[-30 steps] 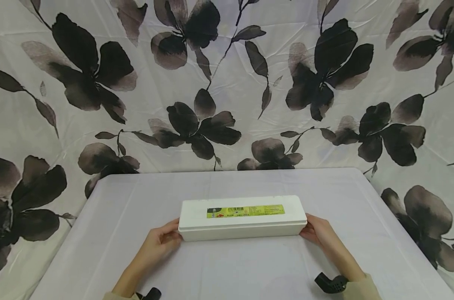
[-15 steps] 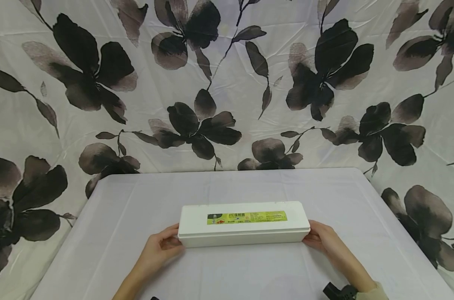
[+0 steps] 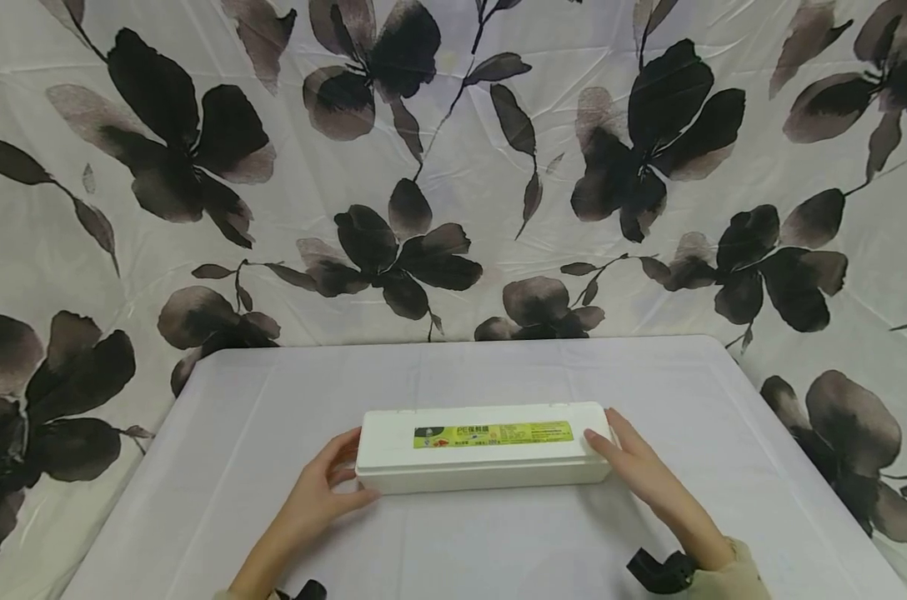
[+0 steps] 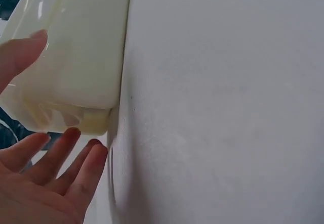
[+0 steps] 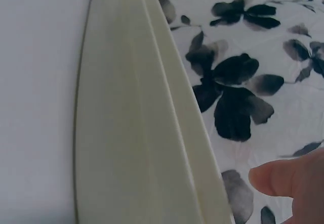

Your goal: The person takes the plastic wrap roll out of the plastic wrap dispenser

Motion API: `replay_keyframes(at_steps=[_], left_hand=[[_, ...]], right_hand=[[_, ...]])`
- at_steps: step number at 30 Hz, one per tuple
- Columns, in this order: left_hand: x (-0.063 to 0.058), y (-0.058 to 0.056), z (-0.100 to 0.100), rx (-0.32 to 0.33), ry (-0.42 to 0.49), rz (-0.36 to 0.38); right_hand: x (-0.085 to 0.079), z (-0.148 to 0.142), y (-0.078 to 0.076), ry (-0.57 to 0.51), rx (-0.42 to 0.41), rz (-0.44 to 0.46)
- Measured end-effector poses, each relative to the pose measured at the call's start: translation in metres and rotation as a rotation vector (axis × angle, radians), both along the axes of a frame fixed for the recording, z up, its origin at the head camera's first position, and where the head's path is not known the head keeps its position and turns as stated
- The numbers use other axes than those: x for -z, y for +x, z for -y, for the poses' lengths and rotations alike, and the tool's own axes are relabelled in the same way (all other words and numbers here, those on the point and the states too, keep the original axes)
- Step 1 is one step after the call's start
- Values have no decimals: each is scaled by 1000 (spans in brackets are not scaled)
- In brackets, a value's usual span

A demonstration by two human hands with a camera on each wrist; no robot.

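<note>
A long white cling film box point(image 3: 483, 478) lies across the table, its lid point(image 3: 389, 435) down and a yellow-green label point(image 3: 493, 434) on top. At its left end is my left hand point(image 3: 311, 487). In the left wrist view, the thumb point(image 4: 28, 54) lies against the long side of the box, while the extended fingers point(image 4: 83, 176) spread close by the end face. My right hand point(image 3: 644, 475) is at the right end, thumb over the lid and fingers beyond the far corner. The right wrist view has that thumb point(image 5: 276, 178) raised beside the lid edge.
The box rests on a white-covered table point(image 3: 498, 542). Behind the far edge hangs a white cloth point(image 3: 528, 192) with dark flowers. A black device point(image 3: 659, 571) is strapped at the right wrist, and another point(image 3: 307, 590) shows at the left.
The box first slid a little nearer to me. Since then my right hand has risen from the lower right end to above the lid, and my left thumb has shifted along the front.
</note>
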State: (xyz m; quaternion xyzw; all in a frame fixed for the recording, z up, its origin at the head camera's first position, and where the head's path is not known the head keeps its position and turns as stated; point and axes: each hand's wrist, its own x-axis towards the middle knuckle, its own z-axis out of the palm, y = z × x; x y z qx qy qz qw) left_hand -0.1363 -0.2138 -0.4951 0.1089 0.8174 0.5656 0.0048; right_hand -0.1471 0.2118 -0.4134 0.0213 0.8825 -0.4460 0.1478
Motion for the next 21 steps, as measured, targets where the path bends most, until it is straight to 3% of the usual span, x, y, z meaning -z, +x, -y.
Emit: replay_keyframes(at_steps=[3, 7, 13, 17, 21], left_hand=[[2, -4, -3, 3, -20, -36], [6, -9, -5, 0, -20, -61], [17, -25, -5, 57, 2, -70], [26, -31, -6, 68, 25, -69], [29, -29, -7, 44, 26, -68]], right_hand=[[15, -1, -2, 50, -47, -142], [14, 15, -5, 174, -109, -282], [5, 45, -9, 339, -202, -321], [4, 67, -15, 351, -295, -324], [4, 86, -21, 326, -384, -364]])
